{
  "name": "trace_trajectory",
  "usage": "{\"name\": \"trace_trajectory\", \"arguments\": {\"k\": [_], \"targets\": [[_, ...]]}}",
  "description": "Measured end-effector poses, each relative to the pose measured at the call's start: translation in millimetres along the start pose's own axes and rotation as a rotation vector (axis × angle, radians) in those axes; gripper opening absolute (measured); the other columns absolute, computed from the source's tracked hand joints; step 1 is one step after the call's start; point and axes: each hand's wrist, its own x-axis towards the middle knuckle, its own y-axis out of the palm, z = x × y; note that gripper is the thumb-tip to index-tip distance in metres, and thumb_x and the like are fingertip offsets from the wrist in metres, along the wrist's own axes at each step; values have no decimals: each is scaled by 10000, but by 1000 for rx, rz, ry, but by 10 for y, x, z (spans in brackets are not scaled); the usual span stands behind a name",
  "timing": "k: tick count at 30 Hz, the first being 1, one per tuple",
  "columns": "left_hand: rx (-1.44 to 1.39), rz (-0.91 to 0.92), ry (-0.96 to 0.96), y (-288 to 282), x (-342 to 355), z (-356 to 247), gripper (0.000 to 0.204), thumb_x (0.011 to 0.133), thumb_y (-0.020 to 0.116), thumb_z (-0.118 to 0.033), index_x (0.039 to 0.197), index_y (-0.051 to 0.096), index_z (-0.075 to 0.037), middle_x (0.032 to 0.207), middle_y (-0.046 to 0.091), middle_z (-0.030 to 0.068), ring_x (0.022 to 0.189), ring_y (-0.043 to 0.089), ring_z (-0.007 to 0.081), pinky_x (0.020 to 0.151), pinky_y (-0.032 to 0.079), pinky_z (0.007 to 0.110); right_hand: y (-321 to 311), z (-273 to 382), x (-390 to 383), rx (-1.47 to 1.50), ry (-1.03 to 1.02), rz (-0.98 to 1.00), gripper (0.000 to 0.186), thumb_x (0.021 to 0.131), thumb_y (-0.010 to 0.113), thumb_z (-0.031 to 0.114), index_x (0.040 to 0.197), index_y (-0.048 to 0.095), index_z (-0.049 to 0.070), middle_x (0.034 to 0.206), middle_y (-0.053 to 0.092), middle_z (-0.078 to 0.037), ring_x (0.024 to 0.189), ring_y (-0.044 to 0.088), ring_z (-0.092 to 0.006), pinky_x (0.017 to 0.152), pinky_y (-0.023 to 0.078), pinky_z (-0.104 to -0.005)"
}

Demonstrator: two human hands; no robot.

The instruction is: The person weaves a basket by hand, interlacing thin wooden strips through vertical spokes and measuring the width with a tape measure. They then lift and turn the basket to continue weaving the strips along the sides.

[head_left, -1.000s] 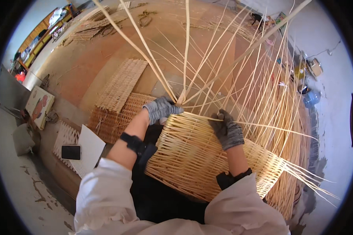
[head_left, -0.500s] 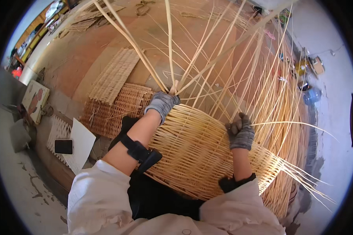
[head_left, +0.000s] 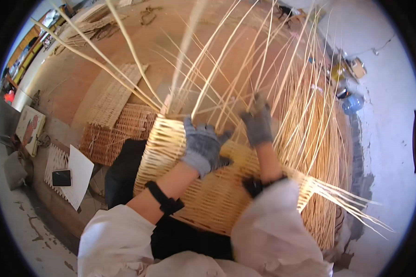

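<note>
A pale woven willow panel (head_left: pixel 198 194) lies over my dark-clad lap, with long upright rods (head_left: pixel 138 83) rising from its far edge. My left hand (head_left: pixel 203 143), in a grey knit glove, has spread fingers over the panel's upper left part, touching or just above the weave. My right hand (head_left: pixel 256 120), also gloved, is raised among the thin rods above the panel's far edge; its fingers are smeared by motion, so their grip is unclear. Loose rod ends (head_left: pixel 346 205) stick out from the panel's right end.
Stacked woven panels (head_left: pixel 115 134) lie at left, near a white board (head_left: pixel 81 175), a phone (head_left: pixel 61 178) and a decorated flat case (head_left: pixel 30 129). A long willow bundle (head_left: pixel 323 221) lies at right. A water jug (head_left: pixel 352 104) and small items stand by the right wall (head_left: pixel 388 138).
My left hand has left the corner where the rods meet, moved down and right, and spread its fingers. My right hand has risen and moved left. The view has shifted.
</note>
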Motion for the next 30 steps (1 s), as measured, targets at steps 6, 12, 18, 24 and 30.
{"name": "trace_trajectory", "arguments": {"k": [6,12,18,24,30], "targets": [[-103,-100,-97,98,-35,29,604,632,588,-515,1142,496,-204,1137,449,139,1136,327,278,955,109,534,-512,-118,-145,431,329,-331,225,787,529,145,955,517,-4,792,560,-128,719,540,-155,626,476,-293],[-101,-57,177,117,263,-707,623,652,555,-541,1165,459,-201,1050,513,107,1026,445,249,879,246,437,-831,-357,54,-363,-110,-146,195,764,491,28,958,499,7,773,555,-119,688,544,-171,605,477,-273],[-103,-90,117,378,382,-875,611,665,537,-546,1154,453,-190,1080,502,103,1057,424,231,897,236,452,-1358,-291,-246,589,241,-510,236,742,469,-37,965,482,36,750,549,-120,599,544,-195,548,487,-262],[-129,-26,308,202,431,-1571,628,698,543,-490,1222,387,-181,1018,534,101,980,482,243,867,280,459,-1746,-364,-481,-149,61,-195,292,733,482,-67,1013,471,17,823,539,-128,730,559,-219,656,506,-302],[-176,80,300,377,573,-1890,625,701,542,-499,1217,392,-181,1052,529,105,1011,469,241,889,257,465,-2311,-570,-245,262,102,-425,409,776,500,45,1156,351,28,885,532,-173,721,572,-263,628,518,-412]]}}
